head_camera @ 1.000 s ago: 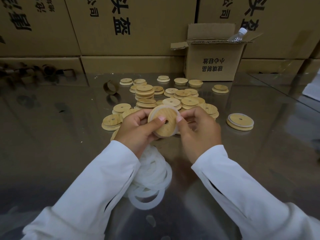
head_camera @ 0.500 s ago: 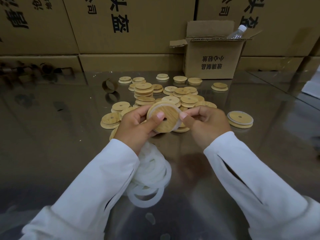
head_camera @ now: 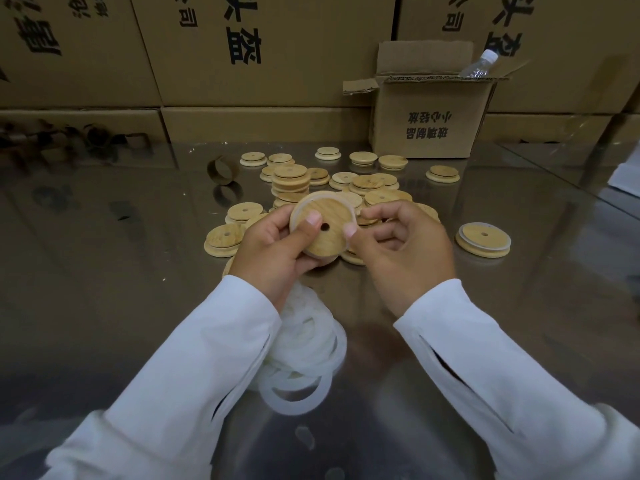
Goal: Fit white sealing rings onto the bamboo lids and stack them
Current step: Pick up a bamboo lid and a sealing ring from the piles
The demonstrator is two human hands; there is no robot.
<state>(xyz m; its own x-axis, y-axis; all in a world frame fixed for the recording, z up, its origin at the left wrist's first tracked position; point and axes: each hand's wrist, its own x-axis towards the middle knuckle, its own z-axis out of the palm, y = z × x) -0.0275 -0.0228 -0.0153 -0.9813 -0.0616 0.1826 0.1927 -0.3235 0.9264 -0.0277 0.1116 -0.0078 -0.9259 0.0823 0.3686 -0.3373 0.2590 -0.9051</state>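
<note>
Change: white sealing ring (head_camera: 311, 197) now hugs most of bamboo lid (head_camera: 332, 216), right hand (head_camera: 405, 247) thumb slid from face to rim, so seating looks nearly done | left hand (head_camera: 273, 244) grips lid, thumb by its hole, above loose lids (head_camera: 225, 237) | right hand pinches ring at right rim, fingers curled

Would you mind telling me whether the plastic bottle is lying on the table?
No, the plastic bottle pokes out of the small open cardboard box at the back, cap upward.
</note>
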